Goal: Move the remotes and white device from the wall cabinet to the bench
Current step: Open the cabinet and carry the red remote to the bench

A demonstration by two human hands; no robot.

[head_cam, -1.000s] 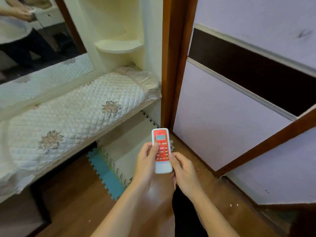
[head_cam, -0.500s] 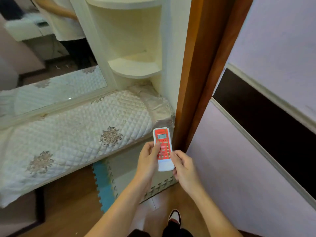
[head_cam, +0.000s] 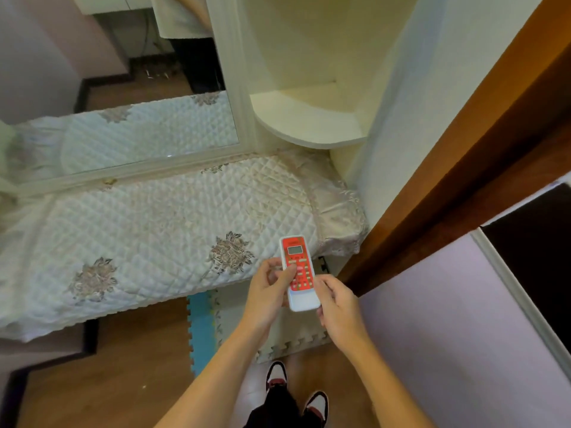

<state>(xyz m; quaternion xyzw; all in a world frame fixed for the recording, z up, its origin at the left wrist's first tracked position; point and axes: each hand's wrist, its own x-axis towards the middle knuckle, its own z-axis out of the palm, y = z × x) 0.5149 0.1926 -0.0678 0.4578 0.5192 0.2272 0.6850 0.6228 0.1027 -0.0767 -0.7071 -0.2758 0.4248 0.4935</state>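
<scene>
Standing almost upright between both hands, the red-faced remote (head_cam: 299,273) is held in the air, with its small grey screen at the far end and its white end toward the person. The left hand (head_cam: 267,293) grips its left edge: the thumb lies across the red keypad and the other fingers curl behind the casing. The right hand (head_cam: 340,307) pinches the lower right edge, thumb against the side and the other fingers curled under, mostly hidden. Just beyond the fingertips is the front edge of the bench (head_cam: 139,230), covered in white quilted cloth with brown flower motifs. Whether the remote's top is over the cloth or short of it I cannot tell. Farther past the fingers a mirror (head_cam: 129,134) runs along the back of the bench, and a cream corner shelf (head_cam: 309,125) sits up to the right. Below the wrists lie a blue and cream foam mat (head_cam: 202,329) and the person's shoes (head_cam: 276,373) on the wooden floor (head_cam: 108,381).
</scene>
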